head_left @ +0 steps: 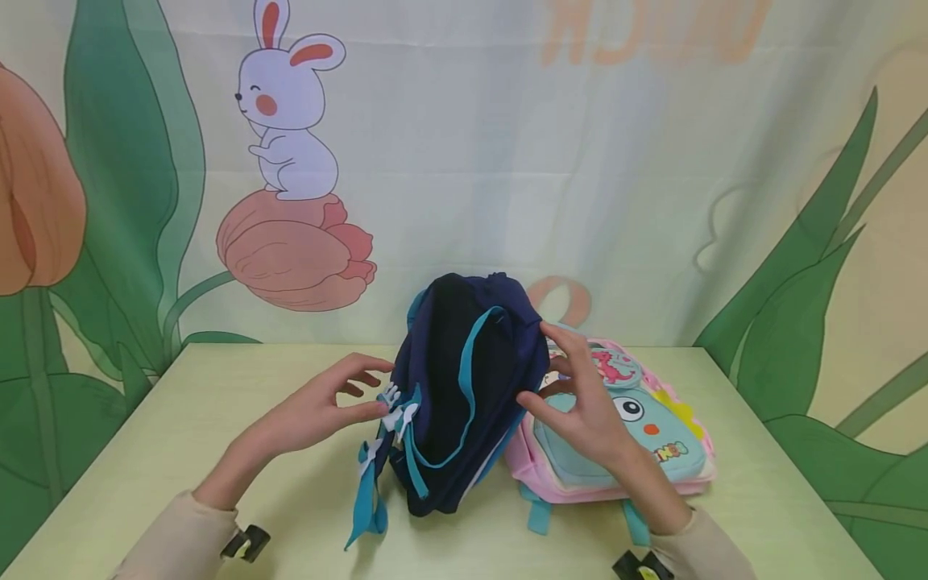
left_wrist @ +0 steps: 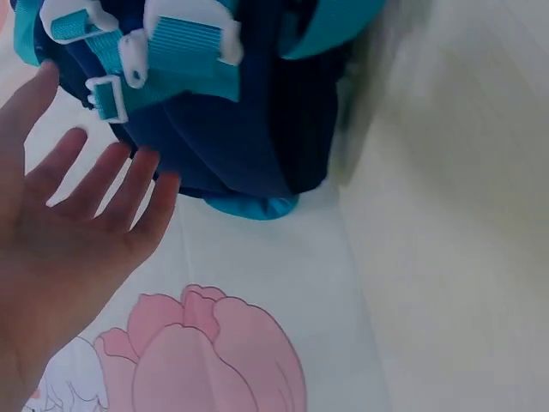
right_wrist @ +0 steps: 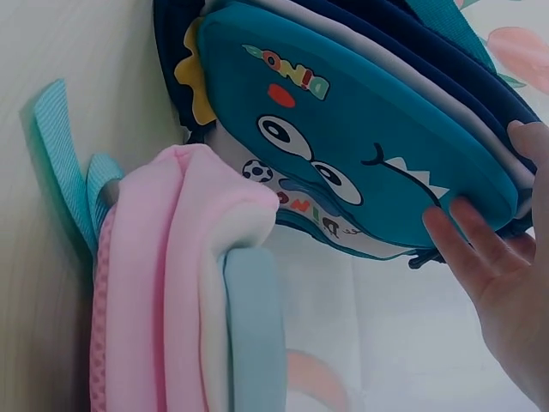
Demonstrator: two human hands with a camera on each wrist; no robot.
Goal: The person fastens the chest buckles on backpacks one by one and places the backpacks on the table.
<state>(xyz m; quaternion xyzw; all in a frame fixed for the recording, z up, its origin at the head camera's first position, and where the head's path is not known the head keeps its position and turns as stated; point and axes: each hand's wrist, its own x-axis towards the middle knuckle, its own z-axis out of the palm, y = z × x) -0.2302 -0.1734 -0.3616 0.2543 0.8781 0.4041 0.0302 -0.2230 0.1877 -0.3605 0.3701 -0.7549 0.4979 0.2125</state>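
A navy backpack [head_left: 500, 451] stands tilted in the middle of the table, its dark back side and teal straps facing me. In the right wrist view its teal dinosaur front [right_wrist: 377, 146] shows. My right hand [head_left: 583, 403] holds the bag's right side, with the thumb on the near side and fingers against the dinosaur front. Beside the left edge, my left hand [head_left: 319, 407] is spread, its thumb close to the white buckles [head_left: 399, 415]. From the left wrist view, the fingers of that hand look loosely extended and grip nothing; whether they touch the bag I cannot tell.
A pink and mint backpack [head_left: 674, 463] with a one-eyed cartoon face leans right of the navy one, partly behind my right hand. Loose teal webbing [head_left: 366, 511] hangs down onto the pale table [head_left: 283, 499]. A printed rabbit curtain [head_left: 449, 177] closes off the back.
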